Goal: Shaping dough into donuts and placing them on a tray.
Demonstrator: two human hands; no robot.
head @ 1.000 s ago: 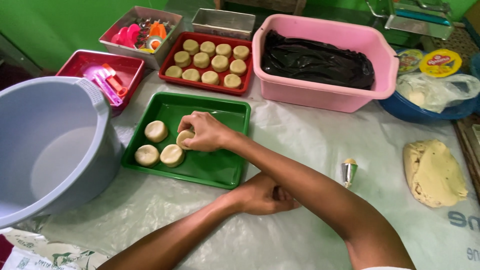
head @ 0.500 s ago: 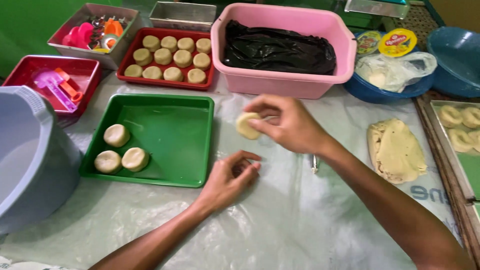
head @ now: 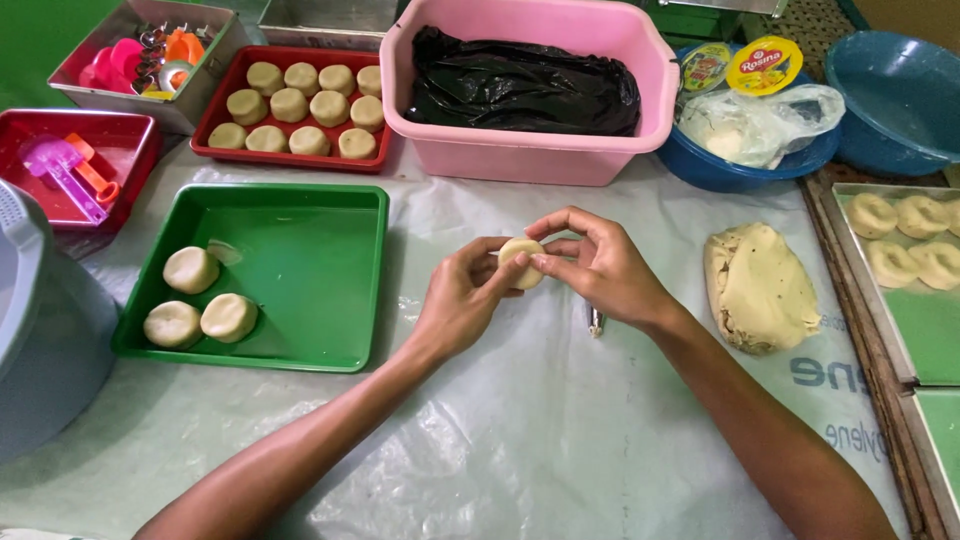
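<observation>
Together, both hands (head: 540,285) pinch dough disc (head: 521,262) between fingertips.

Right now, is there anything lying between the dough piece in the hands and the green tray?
Nothing visible. Both hands, left and right, hold the dough piece above bare plastic sheet. The green tray lies just to its left, three dough balls at its far side.

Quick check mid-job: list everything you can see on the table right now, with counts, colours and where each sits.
dough disc: 1, cream, held by both hands
green tray: 1, left of centre, 3 cream discs
red tray: 1, top left, 10 cream discs
small red tray: 1, far left, plastic tools
pink tub: 1, top centre, black plastic inside
dough slab: 1, cream, right
blue bowls: 2, top right
grey tub: 1, left edge
left hand: 1
right hand: 1
</observation>
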